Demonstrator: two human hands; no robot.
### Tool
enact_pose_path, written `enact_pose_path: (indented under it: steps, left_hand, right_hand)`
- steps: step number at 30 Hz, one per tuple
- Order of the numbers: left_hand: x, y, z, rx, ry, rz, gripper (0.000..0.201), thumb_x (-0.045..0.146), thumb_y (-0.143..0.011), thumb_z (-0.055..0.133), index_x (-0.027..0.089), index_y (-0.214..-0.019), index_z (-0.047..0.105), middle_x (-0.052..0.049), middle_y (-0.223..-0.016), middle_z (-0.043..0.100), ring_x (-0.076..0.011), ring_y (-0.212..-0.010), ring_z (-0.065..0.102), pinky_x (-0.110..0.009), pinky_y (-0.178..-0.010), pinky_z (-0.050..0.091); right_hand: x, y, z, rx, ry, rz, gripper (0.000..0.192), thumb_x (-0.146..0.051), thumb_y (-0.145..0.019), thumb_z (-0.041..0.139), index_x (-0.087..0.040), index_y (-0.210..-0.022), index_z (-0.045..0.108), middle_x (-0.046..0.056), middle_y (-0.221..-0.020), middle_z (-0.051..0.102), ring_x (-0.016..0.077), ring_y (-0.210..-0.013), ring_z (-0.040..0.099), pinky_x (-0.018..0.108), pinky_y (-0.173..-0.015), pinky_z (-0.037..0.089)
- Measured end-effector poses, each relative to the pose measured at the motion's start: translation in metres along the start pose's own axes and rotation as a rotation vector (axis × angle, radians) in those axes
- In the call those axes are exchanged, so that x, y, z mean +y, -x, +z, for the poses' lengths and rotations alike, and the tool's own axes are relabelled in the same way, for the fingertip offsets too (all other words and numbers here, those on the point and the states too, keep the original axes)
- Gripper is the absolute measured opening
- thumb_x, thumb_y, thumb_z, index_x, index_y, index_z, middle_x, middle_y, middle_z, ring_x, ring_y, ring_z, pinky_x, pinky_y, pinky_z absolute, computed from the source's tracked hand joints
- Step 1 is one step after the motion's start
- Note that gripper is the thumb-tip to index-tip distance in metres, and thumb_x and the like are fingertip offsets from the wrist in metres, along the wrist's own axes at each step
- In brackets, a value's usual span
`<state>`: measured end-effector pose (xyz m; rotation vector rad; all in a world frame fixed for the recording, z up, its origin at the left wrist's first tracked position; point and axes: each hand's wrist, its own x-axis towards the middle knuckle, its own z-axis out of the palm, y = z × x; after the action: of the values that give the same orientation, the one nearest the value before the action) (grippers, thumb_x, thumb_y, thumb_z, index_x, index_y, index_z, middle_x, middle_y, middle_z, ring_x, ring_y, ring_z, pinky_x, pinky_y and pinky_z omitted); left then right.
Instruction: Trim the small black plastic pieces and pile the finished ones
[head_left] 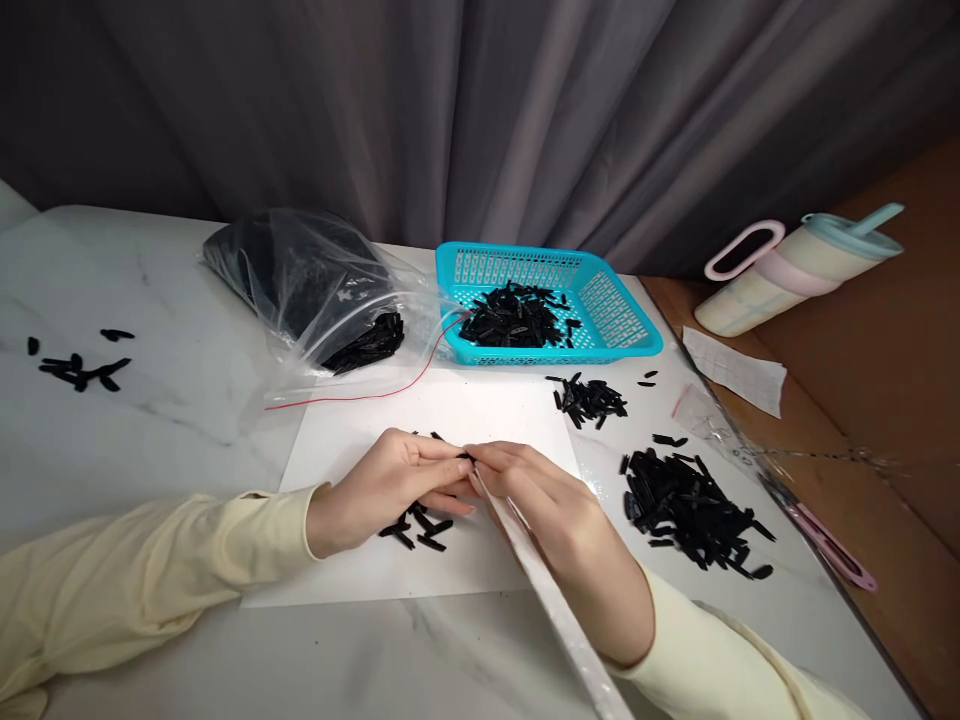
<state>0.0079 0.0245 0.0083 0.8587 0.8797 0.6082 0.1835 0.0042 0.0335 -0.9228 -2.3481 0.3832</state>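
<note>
Black clip (465, 456) sits pinched between the fingertips of left hand (390, 490) and right hand (555, 510), above the white sheet (450, 410). Right hand also grips a long clear sleeve (555, 600). Advisable: keep the sleeve mouth steady and align the clip squarely.

Looks like a home piecework spot: marble-look counter (150, 420), grey curtain (480, 110), drink tumbler (795, 270), basket (600, 300) of black parts (514, 318).

table (150, 440): glossy marble-look | basket (622, 320): turquoise plastic | bag (315, 290): clear film | sheet (465, 410): matt paper
</note>
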Motion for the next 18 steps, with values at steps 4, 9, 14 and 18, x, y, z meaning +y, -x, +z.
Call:
enact_pose_path:
  steps: [4,9,14,18]
  left_hand:
    - [0.001,-0.001,0.002,0.013,0.047,0.005,0.024,0.03,-0.078,0.062,0.009,-0.084,0.072,-0.009,-0.087,0.072,-0.0206,-0.082,0.068,-0.032,-0.083,0.053]
    - [0.003,-0.002,0.002,0.026,-0.009,0.03,0.023,0.029,-0.08,0.059,0.01,-0.084,0.073,-0.008,-0.083,0.072,-0.0206,-0.082,0.068,-0.031,-0.08,0.054]
    - [0.004,0.0,0.004,0.053,-0.05,0.044,0.024,0.03,-0.081,0.058,0.012,-0.084,0.074,-0.007,-0.08,0.073,-0.0206,-0.079,0.069,-0.031,-0.076,0.056]
    - [0.004,0.001,0.005,0.062,-0.068,0.06,0.024,0.03,-0.082,0.058,0.013,-0.085,0.074,-0.007,-0.082,0.073,-0.0205,-0.079,0.068,-0.031,-0.076,0.056]
  right_hand:
    - [0.0,0.003,0.012,0.056,0.23,-0.12,0.026,-0.001,-0.088,0.033,-0.006,-0.096,0.057,0.022,-0.102,0.064,0.0277,-0.099,0.059,0.043,-0.082,0.053]
    - [0.004,0.002,0.016,0.076,0.176,-0.099,0.02,-0.002,-0.088,0.037,-0.004,-0.094,0.056,0.022,-0.098,0.064,0.0261,-0.093,0.059,0.04,-0.082,0.053]
    - [0.004,0.001,0.016,0.091,0.147,-0.101,0.018,-0.001,-0.088,0.037,-0.005,-0.094,0.054,0.022,-0.096,0.063,0.0254,-0.09,0.058,0.041,-0.079,0.053]
    - [0.005,0.001,0.018,0.114,0.159,-0.113,0.019,0.0,-0.087,0.038,-0.008,-0.091,0.053,0.02,-0.094,0.063,0.0245,-0.087,0.059,0.039,-0.078,0.053]
